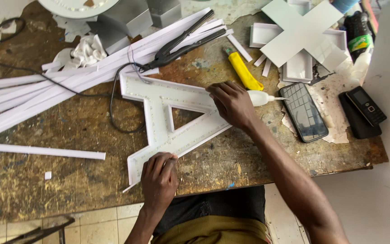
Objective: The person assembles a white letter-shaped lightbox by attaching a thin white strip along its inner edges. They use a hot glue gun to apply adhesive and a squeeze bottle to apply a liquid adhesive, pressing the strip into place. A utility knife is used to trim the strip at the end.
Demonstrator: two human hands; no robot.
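White letter shell (168, 119) pinned by left hand (159, 178), right hand (232, 103) on its top.

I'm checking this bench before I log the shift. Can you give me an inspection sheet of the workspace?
Surface: worn wooden bench, stained and scratched.
Job's things: white letter-shaped shell lying flat, small lights along its inner walls.
Clutter: white strips, yellow utility knife, glue bottle, two phones, white cross-shaped piece.
Hands: left hand presses the shell's lower end; right hand rests on its upper right part, beside the glue bottle.
Cables: black cable loops across the bench to a black clamp-like tool.
Surroundings: tiled floor below.
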